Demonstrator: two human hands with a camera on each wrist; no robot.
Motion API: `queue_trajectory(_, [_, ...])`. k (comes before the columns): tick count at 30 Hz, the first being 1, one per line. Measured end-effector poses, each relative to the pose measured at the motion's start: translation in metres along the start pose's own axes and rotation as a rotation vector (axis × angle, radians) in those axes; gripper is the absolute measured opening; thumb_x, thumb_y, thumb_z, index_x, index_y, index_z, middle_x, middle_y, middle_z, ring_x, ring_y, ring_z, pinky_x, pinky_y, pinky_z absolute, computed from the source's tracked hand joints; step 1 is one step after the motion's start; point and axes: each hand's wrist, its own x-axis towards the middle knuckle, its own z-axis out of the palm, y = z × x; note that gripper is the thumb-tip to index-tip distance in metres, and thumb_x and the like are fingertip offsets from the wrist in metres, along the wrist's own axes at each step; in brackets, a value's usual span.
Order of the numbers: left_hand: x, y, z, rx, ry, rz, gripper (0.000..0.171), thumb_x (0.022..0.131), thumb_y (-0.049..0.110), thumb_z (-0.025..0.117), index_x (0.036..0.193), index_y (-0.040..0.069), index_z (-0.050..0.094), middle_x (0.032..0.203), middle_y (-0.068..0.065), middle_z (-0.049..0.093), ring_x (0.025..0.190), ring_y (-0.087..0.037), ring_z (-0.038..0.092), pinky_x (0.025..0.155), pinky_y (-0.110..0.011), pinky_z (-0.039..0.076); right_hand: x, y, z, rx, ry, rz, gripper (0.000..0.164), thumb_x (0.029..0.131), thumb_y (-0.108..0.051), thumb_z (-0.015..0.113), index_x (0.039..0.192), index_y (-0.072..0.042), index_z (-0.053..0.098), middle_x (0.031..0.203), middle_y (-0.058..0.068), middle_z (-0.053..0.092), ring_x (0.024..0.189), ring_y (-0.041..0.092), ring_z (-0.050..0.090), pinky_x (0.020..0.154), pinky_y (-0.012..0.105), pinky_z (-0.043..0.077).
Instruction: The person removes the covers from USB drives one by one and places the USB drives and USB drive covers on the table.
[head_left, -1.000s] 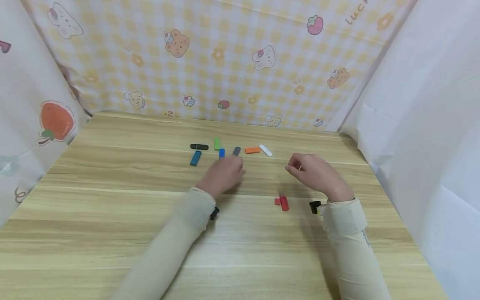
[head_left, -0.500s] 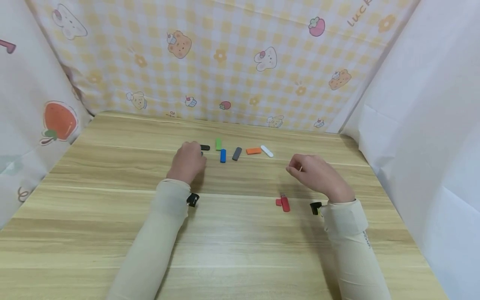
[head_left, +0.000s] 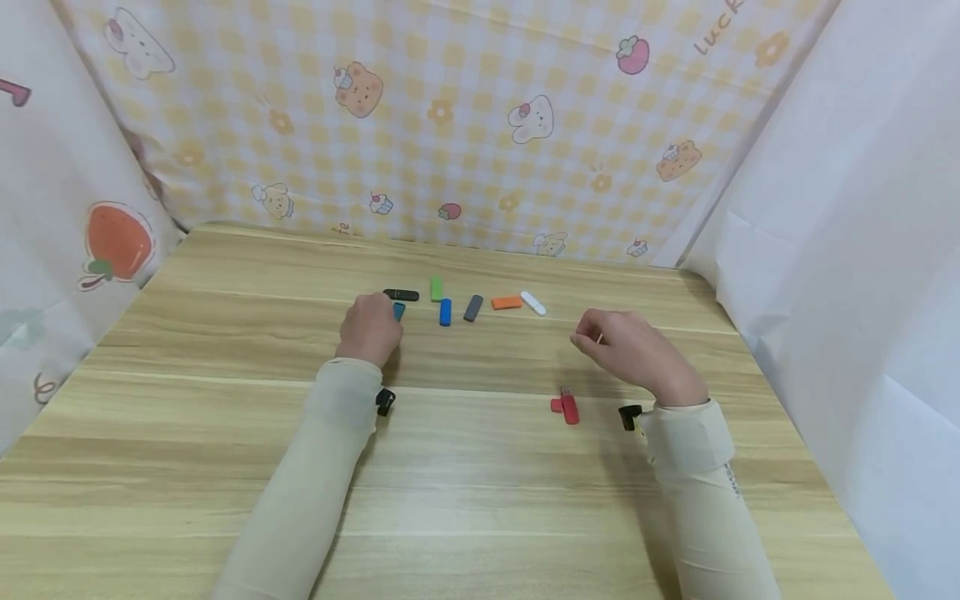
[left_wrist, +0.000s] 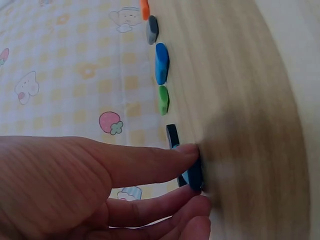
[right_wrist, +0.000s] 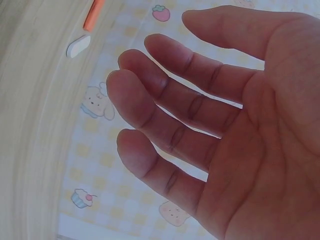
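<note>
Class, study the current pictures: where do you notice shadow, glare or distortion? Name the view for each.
Head view: pale sheen on the table, soft shadow along the right sleeve; left wrist view: blurry shadow beside the left hand and the dark blue stick it pinches, wood grain curving, perhaps from the lens; right wrist view: the right hand looks dim against brighter cloth.

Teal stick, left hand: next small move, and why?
I'd probably lift the teal stick gently straight up, clear of the black stick. The left hand pinches it in the left wrist view, the black one lies close behind it, and the right hand holds nothing, so it looks free to help.
</note>
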Motion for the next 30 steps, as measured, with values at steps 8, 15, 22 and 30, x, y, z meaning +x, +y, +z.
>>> queue_trajectory(8, [0.005,-0.003,0.0,-0.002,-0.013,-0.01,0.015,0.099,-0.002,0.061,0.089,-0.009,0.069,0.093,-0.025,0.065,0.062,-0.023,0.054,0.051,-0.028,0.042,0.001,-0.004,0.0,-0.009,0.005,-0.008,0.019,0.109,-0.021,0.064,0.112,-0.006,0.076,0.096,0.004,0.075,0.078,0.017,0.061,0.075,0.037,0.054])
queue_trajectory(15, [0.001,0.003,-0.007,-0.038,0.006,0.003,0.014,0.1,0.003,0.067,0.097,-0.01,0.07,0.095,-0.024,0.067,0.066,-0.025,0.057,0.055,-0.029,0.044,0.004,-0.018,-0.003,-0.001,0.025,-0.03,0.019,0.109,-0.021,0.063,0.112,-0.008,0.076,0.098,0.004,0.075,0.081,0.018,0.063,0.078,0.041,0.056])
queue_trajectory(22, [-0.006,0.021,-0.024,-0.112,-0.003,0.081,0.015,0.101,0.003,0.068,0.091,-0.008,0.069,0.076,-0.011,0.06,0.065,-0.02,0.053,0.059,-0.028,0.043,0.014,-0.04,0.003,0.027,0.05,-0.08,0.013,0.108,-0.02,0.065,0.112,-0.011,0.073,0.1,0.003,0.074,0.077,0.017,0.062,0.07,0.035,0.053])
queue_trajectory(30, [-0.021,0.048,-0.034,-0.162,-0.018,0.204,0.015,0.102,0.003,0.066,0.111,-0.005,0.074,0.109,-0.019,0.075,0.087,-0.027,0.065,0.072,-0.031,0.054,0.02,-0.063,0.008,0.038,0.127,-0.118,0.026,0.107,-0.021,0.067,0.131,-0.009,0.068,0.129,0.006,0.07,0.092,0.021,0.067,0.079,0.04,0.059])
